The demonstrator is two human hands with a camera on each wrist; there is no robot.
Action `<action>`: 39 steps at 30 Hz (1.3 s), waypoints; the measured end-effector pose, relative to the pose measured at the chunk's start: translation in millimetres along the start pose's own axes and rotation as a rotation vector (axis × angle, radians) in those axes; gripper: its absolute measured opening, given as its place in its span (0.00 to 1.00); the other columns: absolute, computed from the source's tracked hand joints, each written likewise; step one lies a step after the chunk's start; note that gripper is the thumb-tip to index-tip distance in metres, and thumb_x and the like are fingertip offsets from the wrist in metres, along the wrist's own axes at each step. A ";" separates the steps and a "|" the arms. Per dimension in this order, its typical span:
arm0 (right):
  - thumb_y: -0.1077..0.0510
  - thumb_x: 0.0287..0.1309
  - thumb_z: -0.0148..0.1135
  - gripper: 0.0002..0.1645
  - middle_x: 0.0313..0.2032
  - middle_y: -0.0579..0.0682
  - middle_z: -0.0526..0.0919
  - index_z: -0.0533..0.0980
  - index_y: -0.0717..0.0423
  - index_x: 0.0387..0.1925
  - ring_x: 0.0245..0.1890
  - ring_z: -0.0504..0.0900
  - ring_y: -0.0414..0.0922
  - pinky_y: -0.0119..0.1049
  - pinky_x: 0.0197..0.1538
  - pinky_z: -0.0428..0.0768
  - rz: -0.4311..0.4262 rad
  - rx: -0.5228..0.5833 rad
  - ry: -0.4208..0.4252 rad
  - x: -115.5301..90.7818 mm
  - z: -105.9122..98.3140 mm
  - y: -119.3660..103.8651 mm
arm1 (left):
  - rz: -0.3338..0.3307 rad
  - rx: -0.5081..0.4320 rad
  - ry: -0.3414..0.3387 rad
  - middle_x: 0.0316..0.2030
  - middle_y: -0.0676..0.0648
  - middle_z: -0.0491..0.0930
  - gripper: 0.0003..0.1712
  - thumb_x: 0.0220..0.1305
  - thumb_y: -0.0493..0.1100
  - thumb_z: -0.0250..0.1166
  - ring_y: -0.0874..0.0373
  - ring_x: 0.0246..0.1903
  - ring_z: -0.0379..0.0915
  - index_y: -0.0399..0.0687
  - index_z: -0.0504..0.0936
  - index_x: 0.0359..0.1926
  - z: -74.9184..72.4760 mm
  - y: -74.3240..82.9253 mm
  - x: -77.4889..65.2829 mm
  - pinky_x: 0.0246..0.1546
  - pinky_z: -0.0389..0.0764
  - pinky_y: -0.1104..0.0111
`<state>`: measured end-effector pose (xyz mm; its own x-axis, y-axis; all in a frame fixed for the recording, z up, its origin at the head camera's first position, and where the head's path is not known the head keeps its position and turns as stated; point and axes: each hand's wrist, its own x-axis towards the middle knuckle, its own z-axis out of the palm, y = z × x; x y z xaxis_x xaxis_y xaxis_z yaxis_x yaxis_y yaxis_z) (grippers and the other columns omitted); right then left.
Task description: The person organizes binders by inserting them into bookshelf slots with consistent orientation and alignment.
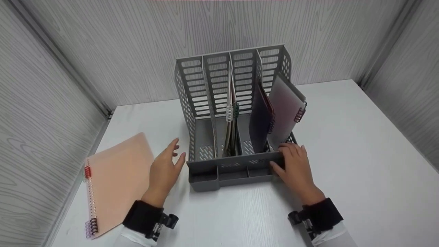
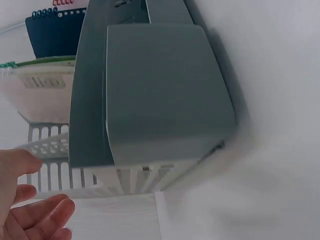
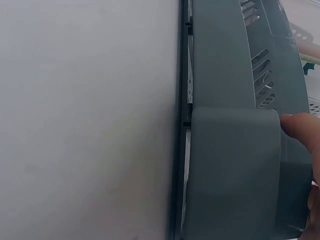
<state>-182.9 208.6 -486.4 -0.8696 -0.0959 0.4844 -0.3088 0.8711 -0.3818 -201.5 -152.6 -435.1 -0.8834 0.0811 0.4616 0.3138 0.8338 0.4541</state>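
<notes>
A grey plastic file organizer [image 1: 236,159] with several upright slots and small front trays stands on the white table. My right hand [image 1: 295,166] grips its front right corner, thumb on the near side of the front wall and fingers over the top; the right wrist view shows the thumb [image 3: 300,127] at the wall's edge. Just off the organizer's left side, my left hand [image 1: 165,168] is held with fingers apart and nothing in it. In the slots stand a pale ring-bound notebook [image 1: 229,132], a dark purple one [image 1: 259,120] and a translucent pinkish one [image 1: 284,109].
A peach-covered loose-ring notebook [image 1: 120,181] lies flat on the table [image 1: 346,137] at the left, beyond my left hand. Grey wood-grain panels [image 1: 137,48] enclose the table at the back and both sides.
</notes>
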 end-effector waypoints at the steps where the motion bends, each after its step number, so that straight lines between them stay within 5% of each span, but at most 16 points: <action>1: 0.51 0.51 0.68 0.27 0.54 0.59 0.73 0.72 0.63 0.47 0.59 0.64 0.56 0.57 0.64 0.49 0.003 0.000 -0.005 -0.8 0.6 -0.5 | -0.016 0.011 0.001 0.47 0.42 0.80 0.28 0.61 0.43 0.63 0.50 0.40 0.79 0.42 0.70 0.61 -3.5 -7.4 -3.0 0.35 0.78 0.59; 8: 0.51 0.51 0.68 0.26 0.53 0.59 0.73 0.72 0.63 0.47 0.58 0.64 0.56 0.57 0.64 0.49 0.005 -0.002 -0.009 -4.8 4.6 -2.9 | -0.219 0.082 -0.081 0.51 0.36 0.76 0.30 0.64 0.44 0.59 0.43 0.45 0.76 0.38 0.64 0.64 -29.5 -62.5 -25.5 0.36 0.77 0.53; 19: 0.52 0.51 0.68 0.26 0.53 0.60 0.73 0.72 0.64 0.46 0.58 0.64 0.56 0.59 0.63 0.50 -0.006 -0.004 0.008 -4.8 2.7 -0.2 | -0.646 0.276 -0.364 0.54 0.20 0.56 0.47 0.65 0.60 0.51 0.23 0.51 0.56 0.28 0.45 0.68 -64.5 -138.2 -65.0 0.44 0.64 0.37; 23: 0.52 0.51 0.68 0.26 0.53 0.60 0.73 0.72 0.64 0.46 0.58 0.64 0.57 0.59 0.64 0.49 -0.006 -0.005 0.010 -0.5 0.6 1.6 | -0.756 0.306 -0.383 0.49 0.18 0.55 0.55 0.60 0.68 0.52 0.23 0.47 0.55 0.25 0.46 0.65 -68.4 -151.8 -72.0 0.41 0.63 0.37; 29: 0.53 0.50 0.69 0.26 0.52 0.60 0.73 0.72 0.64 0.46 0.58 0.64 0.57 0.60 0.63 0.49 -0.009 -0.004 0.021 -0.2 1.2 0.6 | -0.837 0.333 -0.445 0.47 0.17 0.53 0.65 0.53 0.78 0.47 0.22 0.46 0.53 0.20 0.46 0.62 -75.1 -161.3 -71.9 0.42 0.63 0.38; 39: 0.52 0.50 0.69 0.26 0.53 0.60 0.73 0.72 0.64 0.46 0.58 0.64 0.57 0.60 0.63 0.48 -0.006 -0.003 0.010 0.4 1.5 -1.6 | -0.932 0.238 -0.467 0.45 0.17 0.52 0.67 0.47 0.76 0.57 0.23 0.47 0.52 0.18 0.48 0.60 -80.2 -167.8 -66.7 0.46 0.62 0.39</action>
<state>-183.4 206.5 -486.7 -0.8638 -0.0958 0.4947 -0.3126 0.8720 -0.3768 -167.3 -341.7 -481.0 -0.8015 -0.4843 -0.3507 -0.5852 0.7560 0.2934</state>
